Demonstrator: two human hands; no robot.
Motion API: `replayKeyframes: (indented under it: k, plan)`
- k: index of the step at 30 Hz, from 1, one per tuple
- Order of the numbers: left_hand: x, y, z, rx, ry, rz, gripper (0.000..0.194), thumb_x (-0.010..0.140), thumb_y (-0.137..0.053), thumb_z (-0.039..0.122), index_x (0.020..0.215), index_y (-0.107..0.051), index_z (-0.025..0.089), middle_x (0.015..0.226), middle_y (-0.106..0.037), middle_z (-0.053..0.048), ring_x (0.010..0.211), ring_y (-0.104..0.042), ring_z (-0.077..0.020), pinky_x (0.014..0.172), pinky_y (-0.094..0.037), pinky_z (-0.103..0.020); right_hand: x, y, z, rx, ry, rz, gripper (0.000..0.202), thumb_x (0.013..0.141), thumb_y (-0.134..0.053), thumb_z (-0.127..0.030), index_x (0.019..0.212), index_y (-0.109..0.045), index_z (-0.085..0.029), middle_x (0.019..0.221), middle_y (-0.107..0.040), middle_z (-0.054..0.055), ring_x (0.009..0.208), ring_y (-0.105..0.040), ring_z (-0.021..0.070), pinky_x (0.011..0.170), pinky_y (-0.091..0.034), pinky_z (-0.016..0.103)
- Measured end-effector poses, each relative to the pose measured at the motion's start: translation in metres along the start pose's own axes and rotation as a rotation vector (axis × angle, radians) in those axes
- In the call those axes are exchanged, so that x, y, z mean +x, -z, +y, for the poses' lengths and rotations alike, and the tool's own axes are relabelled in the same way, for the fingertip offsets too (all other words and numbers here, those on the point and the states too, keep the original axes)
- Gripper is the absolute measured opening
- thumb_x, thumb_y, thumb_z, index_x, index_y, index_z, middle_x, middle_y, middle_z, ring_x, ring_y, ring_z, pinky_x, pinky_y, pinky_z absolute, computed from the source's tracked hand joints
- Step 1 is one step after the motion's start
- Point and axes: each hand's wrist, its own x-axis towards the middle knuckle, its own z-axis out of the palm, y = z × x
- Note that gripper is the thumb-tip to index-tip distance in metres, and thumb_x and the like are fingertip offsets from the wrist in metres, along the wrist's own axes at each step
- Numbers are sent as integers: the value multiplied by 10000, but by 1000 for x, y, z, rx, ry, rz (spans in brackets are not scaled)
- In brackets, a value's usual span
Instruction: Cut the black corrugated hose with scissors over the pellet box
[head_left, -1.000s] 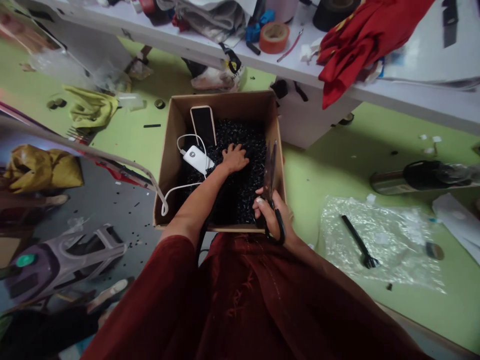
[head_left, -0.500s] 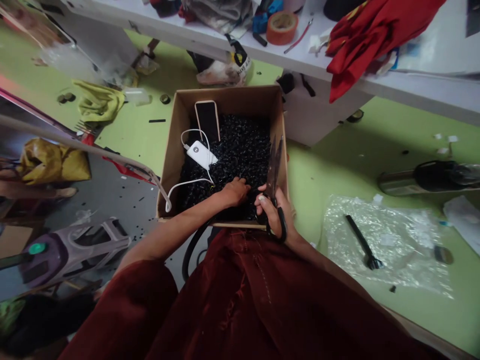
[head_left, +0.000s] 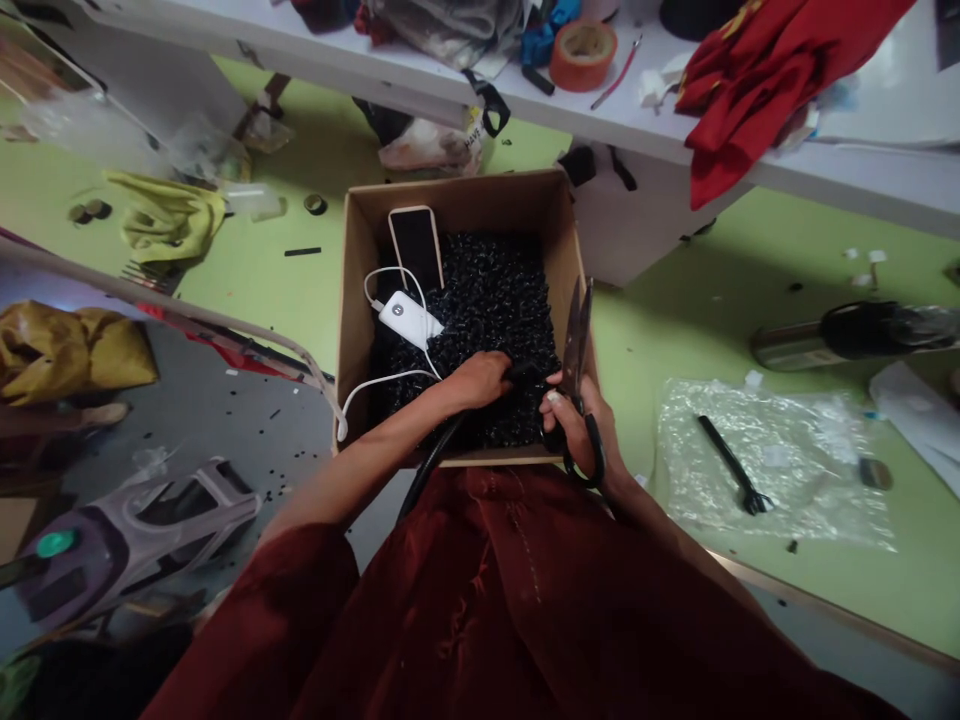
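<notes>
A cardboard box (head_left: 457, 188) stands before me, filled with small black pieces (head_left: 491, 280). My left hand (head_left: 484, 380) is closed on a black strip (head_left: 435, 462) that trails over the box's front edge. At the box's right side, my right hand (head_left: 581, 420) holds black-handled scissors (head_left: 577, 340), blades pointing up and slightly apart. The right fingertips are near dark material I cannot make out. A phone (head_left: 417, 245) leans at the back left inside the box, and a white power bank (head_left: 405, 318) with a white cable lies on the pieces.
Right of the box lie a clear plastic bag (head_left: 817, 450) with a black strip piece (head_left: 726, 462) on it and a metal flask (head_left: 802, 345). Behind is a white table (head_left: 637, 130) with orange tape (head_left: 583, 55) and red cloth (head_left: 772, 80). A purple-grey stool (head_left: 97, 550) stands left.
The view has shifted a little. My left hand now shows a black strip between it and my right hand, and both hands are slightly farther right in view.
</notes>
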Motion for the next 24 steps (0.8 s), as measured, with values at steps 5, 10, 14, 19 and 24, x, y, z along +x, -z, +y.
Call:
replayKeyframes:
  k: [5,10,14,19,24]
  plan:
    - [44,9,-10,58,268,160,354,877,-374,116,1175,-565,128,1149,-636,-128,1060,-620,-232,895,-492,-334,1,0,1,-29,-17,-27,263,858,-518,-398,1063,-530,-235,661,-583,-33,570,-546,119,584,-453,271]
    - [82,15,-35,78,381,172,400,842,-365,54,1170,-594,52,1219,-574,-206,1087,-609,-260,905,-496,-342,0,1,1,-5,-37,-42,284,852,-527,-417,1073,-526,-239,645,-574,-40,568,-547,119,581,-452,269]
    - [93,9,-53,84,374,128,378,824,-428,90,1138,-637,57,1230,-574,-199,1105,-598,-267,938,-479,-327,0,2,-3,13,-45,-55,274,861,-517,-407,1076,-522,-236,646,-568,-42,568,-540,113,586,-450,265]
    - [94,3,-62,80,377,99,347,822,-471,143,1106,-662,88,1139,-639,-171,1104,-596,-255,959,-461,-322,1,2,-4,26,-49,-84,282,868,-505,-412,1086,-516,-233,655,-567,-40,570,-535,113,590,-449,268]
    - [90,4,-64,70,395,108,361,857,-456,225,1118,-648,67,1158,-634,-188,1096,-595,-267,951,-465,-338,3,3,-5,15,-64,-103,274,874,-499,-414,1083,-514,-239,657,-564,-39,573,-537,116,595,-452,274]
